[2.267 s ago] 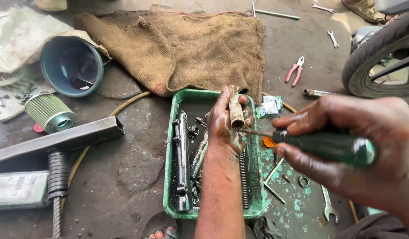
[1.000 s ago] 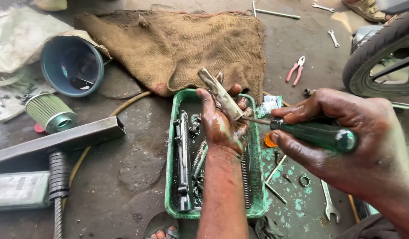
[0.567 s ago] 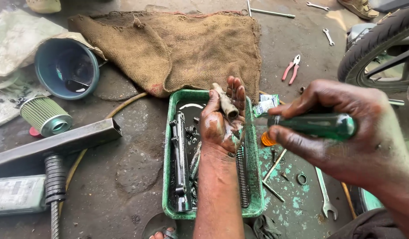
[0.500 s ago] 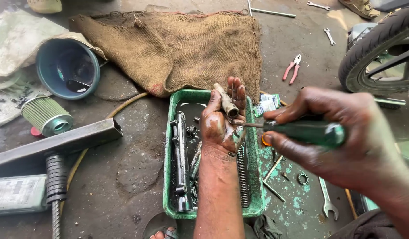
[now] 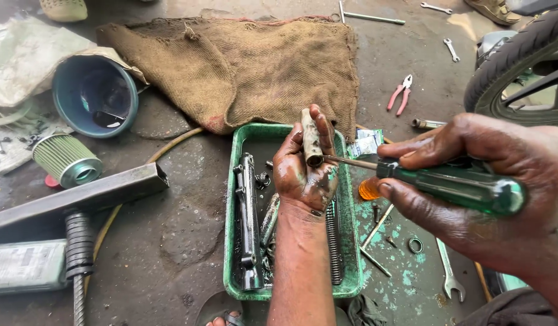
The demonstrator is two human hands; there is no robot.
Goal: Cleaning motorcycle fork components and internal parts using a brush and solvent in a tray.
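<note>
The left hand (image 5: 304, 172) was closed around a short grimy metal tube (image 5: 310, 137), held nearly upright over the green tray (image 5: 232, 199), long axis running near to far, open near end toward the wrist; the right hand (image 5: 496, 193), to its right, gripped a green-handled screwdriver (image 5: 454, 184) lying almost level, its tip touching that near end from the right.

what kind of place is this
Most likely a roadside or floor-level motorcycle repair shop: a tyre stands at the edge, spanners and pliers lie on the stained concrete floor, and a green tray holds oily metal parts.
</note>
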